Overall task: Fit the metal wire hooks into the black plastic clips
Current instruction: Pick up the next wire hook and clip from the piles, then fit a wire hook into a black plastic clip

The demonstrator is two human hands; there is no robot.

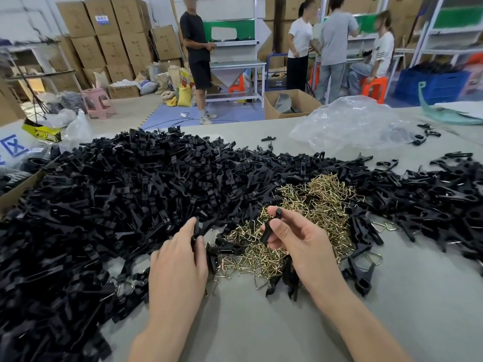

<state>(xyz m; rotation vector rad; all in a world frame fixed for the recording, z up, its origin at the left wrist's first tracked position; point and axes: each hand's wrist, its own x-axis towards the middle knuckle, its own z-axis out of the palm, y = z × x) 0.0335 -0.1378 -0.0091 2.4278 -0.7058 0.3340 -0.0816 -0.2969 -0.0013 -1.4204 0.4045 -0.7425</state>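
Note:
A huge heap of black plastic clips (125, 184) covers the left and middle of the grey table (261, 322). A pile of brass-coloured wire hooks (311, 202) lies in the middle, ringed by clips. My right hand (300, 239) pinches one black clip (271, 226) between thumb and fingers, held above the hooks. My left hand (180, 254) grips another black clip (199, 229) at the edge of the heap, beside the hooks.
More clips (431, 199) spread to the right, some with hooks fitted (363, 270). A crumpled clear plastic bag (352, 124) lies at the back right. A cardboard box edge (18, 189) sits at the left. Several people stand among stacked boxes beyond the table.

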